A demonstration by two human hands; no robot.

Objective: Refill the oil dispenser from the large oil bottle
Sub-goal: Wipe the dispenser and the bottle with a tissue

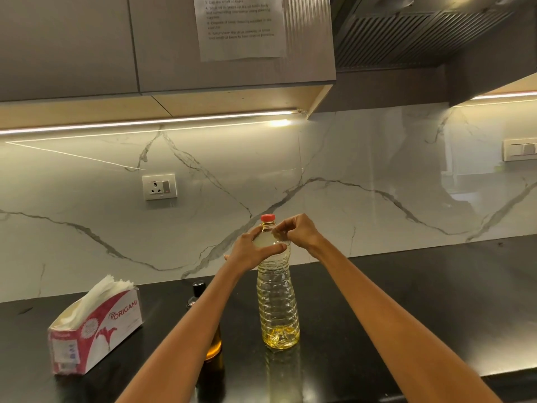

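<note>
The large oil bottle [278, 301] is clear ribbed plastic with a red cap [267, 218]. It stands upright on the black counter, with a little yellow oil at its bottom. My left hand [255, 250] wraps around its shoulder. My right hand [296, 232] hovers just right of the neck, below the cap, fingers curled and pinched together; whether they touch the bottle is unclear. The oil dispenser [203, 298], a dark bottle with a black top, stands left of the large bottle, mostly hidden behind my left forearm.
A red and white tissue box [96, 330] lies on the counter [406, 301] at the left. A marble backsplash with a wall socket [159, 187] rises behind. Overhead cabinets carry a taped paper sheet [239, 24]. A hood hangs at the upper right.
</note>
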